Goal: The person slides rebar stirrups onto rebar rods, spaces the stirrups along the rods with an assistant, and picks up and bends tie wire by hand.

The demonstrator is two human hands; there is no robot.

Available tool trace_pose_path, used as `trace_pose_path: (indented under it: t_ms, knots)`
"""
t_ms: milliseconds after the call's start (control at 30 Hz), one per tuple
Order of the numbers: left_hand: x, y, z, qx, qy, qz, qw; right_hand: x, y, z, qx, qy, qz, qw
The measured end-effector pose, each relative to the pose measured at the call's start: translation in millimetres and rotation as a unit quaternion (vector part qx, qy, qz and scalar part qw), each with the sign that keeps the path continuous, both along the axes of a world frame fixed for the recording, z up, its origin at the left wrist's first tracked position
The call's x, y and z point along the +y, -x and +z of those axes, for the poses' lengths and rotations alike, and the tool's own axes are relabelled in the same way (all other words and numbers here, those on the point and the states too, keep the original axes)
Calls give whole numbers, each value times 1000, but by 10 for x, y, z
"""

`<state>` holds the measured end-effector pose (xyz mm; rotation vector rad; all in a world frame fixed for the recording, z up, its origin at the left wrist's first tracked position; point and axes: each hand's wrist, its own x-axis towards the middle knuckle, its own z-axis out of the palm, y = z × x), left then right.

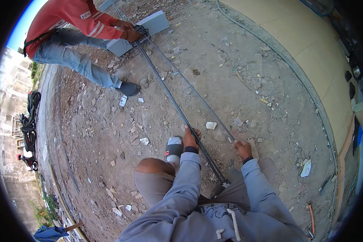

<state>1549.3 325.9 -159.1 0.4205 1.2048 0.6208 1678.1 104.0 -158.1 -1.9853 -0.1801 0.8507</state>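
My left hand (191, 138) is wrapped round a bundle of long dark metal bars (174, 101), which runs from between my legs up to the co-worker. To its right, my right hand (243, 149) is closed on the near end of a single bar (205, 104) that stands apart from the bundle and meets it at the far end. There, the co-worker's hands (132, 32) are at a cluster of metal pieces (142, 30) around the bars, beside a pale block (156, 23). The details under the co-worker's fingers are too small to tell.
A co-worker in a red top (74, 18) bends over at the upper left. Rubble and pale fragments (211, 125) lie on the dirt ground. A tiled ledge (302, 52) curves along the right. Motorcycles (29, 129) stand far left, near a long pole (64, 201).
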Motion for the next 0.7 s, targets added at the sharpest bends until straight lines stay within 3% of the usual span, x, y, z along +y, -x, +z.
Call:
trace_pose_path:
  t_ms: [500,700]
  knots:
    - [-188,92,3,15,18,-53,998,30,144,80,128,25,7,991]
    - [-235,55,76,50,-26,-83,995,-19,130,66,111,19,53,992]
